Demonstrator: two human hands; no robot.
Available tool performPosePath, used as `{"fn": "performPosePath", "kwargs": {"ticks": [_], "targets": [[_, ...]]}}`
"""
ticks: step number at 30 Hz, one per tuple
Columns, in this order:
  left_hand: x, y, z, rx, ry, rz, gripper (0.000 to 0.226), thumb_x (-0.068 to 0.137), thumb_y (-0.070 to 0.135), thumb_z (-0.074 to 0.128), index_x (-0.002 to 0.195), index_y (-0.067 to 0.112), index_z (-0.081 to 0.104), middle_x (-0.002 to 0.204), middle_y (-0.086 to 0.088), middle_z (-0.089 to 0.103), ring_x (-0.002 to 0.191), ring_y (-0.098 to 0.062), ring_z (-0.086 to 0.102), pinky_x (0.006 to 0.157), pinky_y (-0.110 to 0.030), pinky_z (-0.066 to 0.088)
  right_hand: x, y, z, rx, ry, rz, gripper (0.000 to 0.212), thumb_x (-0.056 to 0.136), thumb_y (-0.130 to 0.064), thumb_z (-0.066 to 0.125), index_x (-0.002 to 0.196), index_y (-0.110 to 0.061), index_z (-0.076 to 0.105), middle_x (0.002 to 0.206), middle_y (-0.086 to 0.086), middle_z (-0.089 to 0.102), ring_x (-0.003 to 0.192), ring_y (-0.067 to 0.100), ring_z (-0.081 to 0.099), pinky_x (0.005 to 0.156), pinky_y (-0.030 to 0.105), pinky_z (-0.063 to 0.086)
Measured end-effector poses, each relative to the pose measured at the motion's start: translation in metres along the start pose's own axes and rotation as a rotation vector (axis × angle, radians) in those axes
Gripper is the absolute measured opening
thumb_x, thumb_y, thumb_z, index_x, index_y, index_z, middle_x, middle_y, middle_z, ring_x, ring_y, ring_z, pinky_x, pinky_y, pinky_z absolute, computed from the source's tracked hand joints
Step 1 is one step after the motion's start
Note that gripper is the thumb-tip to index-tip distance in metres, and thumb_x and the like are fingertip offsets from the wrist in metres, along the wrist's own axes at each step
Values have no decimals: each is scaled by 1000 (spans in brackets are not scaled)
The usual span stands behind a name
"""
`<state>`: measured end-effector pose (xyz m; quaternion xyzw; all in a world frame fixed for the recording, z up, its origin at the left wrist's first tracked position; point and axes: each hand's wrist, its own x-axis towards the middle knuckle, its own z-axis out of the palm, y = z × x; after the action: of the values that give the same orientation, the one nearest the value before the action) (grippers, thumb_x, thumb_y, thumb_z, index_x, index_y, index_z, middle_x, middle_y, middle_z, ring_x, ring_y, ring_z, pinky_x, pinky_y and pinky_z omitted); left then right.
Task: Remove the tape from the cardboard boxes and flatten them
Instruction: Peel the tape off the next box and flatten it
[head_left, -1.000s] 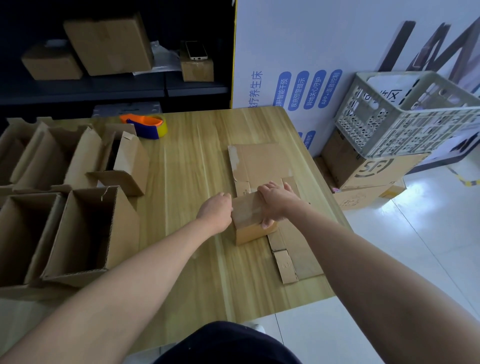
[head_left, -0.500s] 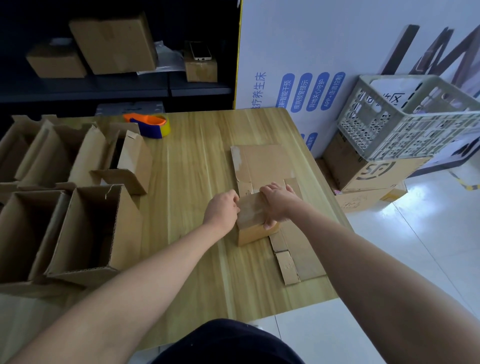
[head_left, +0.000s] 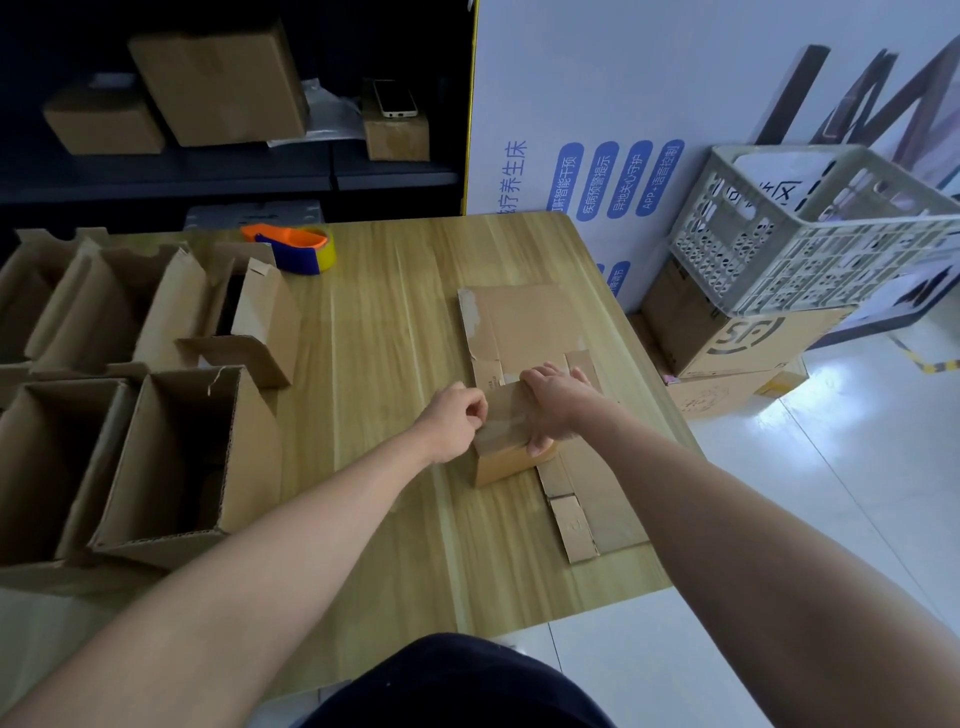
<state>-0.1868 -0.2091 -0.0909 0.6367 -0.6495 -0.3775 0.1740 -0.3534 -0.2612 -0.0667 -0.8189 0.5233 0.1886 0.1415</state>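
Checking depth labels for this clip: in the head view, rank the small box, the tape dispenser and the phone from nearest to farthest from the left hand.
1. small box: against the left hand, which pinches at its taped left edge.
2. tape dispenser: at the far edge of the table, to the left.
3. phone: up on the dark shelf beyond the table.

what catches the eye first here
At the middle of the table, the right hand grips a small box from above while the left hand pinches at its left edge. Flattened cardboard lies beside and behind it; open boxes crowd the left side, an orange tape dispenser behind them.
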Motion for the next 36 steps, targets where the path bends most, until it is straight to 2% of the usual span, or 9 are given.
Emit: {"fn": "performPosePath", "kwargs": {"ticks": [6, 11, 17, 20, 23, 26, 31, 34, 36], "targets": [[-12, -6, -9, -423, -43, 44, 21, 79, 9, 72, 74, 12, 51, 68, 6, 47, 61, -7, 41, 60, -15, 36, 1, -3, -2, -11, -17, 9, 106, 60, -42, 85, 145, -15, 27, 146, 3, 34, 141, 24, 18, 116, 51, 12], [1, 8, -5, -147, -120, -4, 25, 77, 13, 75, 91, 18, 55, 75, 7, 49, 72, -12, 47, 61, -21, 37, 1, -7, -3, -38, -34, 24, 108, 61, -44, 84, 146, -15, 24, 148, 3, 32, 142, 23, 17, 116, 50, 10], [-6, 0, -7, -102, -120, 22, 20, 85, 10, 67, 70, 21, 59, 93, 8, 50, 82, -11, 51, 74, -19, 38, -1, -6, -3, -3, -14, 21, 105, 61, -41, 84, 145, -15, 28, 145, 2, 35, 139, 23, 21, 116, 50, 11], [-16, -4, -16, -286, -76, -22, 16, 90, 6, 58, 76, 13, 56, 104, -1, 49, 84, -13, 50, 85, -31, 46, 0, -6, -3, 17, -3, 10, 102, 61, -39, 85, 143, -15, 30, 143, 3, 37, 138, 23, 24, 116, 50, 13], [-24, -6, -21, -698, 54, -122, 21, 97, 1, 44, 78, 11, 46, 76, -8, 55, 77, -23, 53, 84, -42, 50, 0, -7, -5, 18, -7, 7, 100, 61, -38, 85, 142, -15, 31, 142, 3, 38, 137, 23, 24, 115, 50, 15], [-28, -15, -34, -949, 166, -221, 13, 96, 10, 51, 86, 11, 43, 72, -6, 48, 66, -21, 52, 89, -52, 50, -1, -11, -7, -9, -17, -3, 101, 62, -38, 84, 143, -15, 29, 142, 3, 37, 137, 23, 24, 115, 50, 16], [-23, -13, -24, -467, 62, -277, 48, 79, 43, 71, 108, 15, 45, 89, -2, 51, 74, -19, 53, 78, -43, 54, -1, -11, -8, -35, -30, 24, 98, 62, -39, 84, 141, -14, 32, 140, 4, 39, 135, 24, 26, 114, 46, 19], [-13, 0, -5, -238, 76, -134, 47, 84, 30, 69, 123, 18, 46, 99, -3, 50, 81, -18, 51, 77, -33, 47, -3, -12, -8, -58, -20, 20, 100, 62, -40, 84, 142, -13, 31, 140, 4, 39, 135, 24, 25, 113, 46, 20], [-8, 2, -3, -101, 85, -92, 27, 85, 22, 67, 110, 14, 59, 103, -5, 56, 85, -19, 55, 77, -27, 42, -4, -13, -7, -67, -21, 24, 101, 63, -41, 84, 143, -13, 30, 142, 4, 38, 137, 25, 23, 114, 47, 17]]}}
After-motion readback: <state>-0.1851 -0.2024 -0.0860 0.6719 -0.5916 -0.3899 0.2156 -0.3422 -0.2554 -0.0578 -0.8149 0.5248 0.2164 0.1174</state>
